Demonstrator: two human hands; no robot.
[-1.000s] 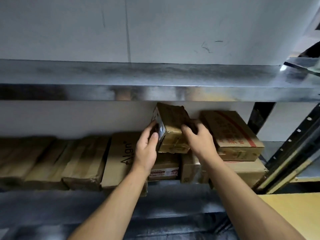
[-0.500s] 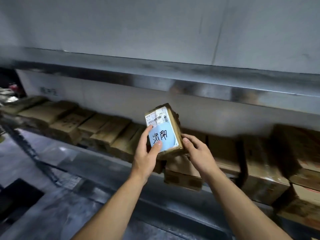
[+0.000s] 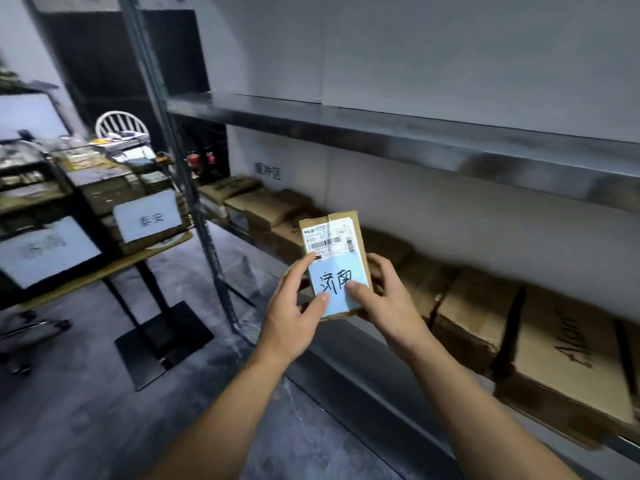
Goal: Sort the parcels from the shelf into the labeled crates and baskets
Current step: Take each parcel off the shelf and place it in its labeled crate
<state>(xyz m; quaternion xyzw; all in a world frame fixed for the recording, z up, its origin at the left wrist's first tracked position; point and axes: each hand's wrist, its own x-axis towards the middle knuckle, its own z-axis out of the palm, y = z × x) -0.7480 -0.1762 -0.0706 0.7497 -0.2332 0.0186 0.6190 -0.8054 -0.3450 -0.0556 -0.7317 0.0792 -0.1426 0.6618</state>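
A white spindle-back chair stands at upper left (its seat hidden), and a wooden table with a black pedestal base stands on the grey floor at lower left.

A pale grey wall is seen behind the metal shelf, with dark characters written on it low at the left. The floor is grey and mottled. At the left a table is carried on a black post and flat base. Further back a white chair is set before a dark panel. The room is dimly lit.
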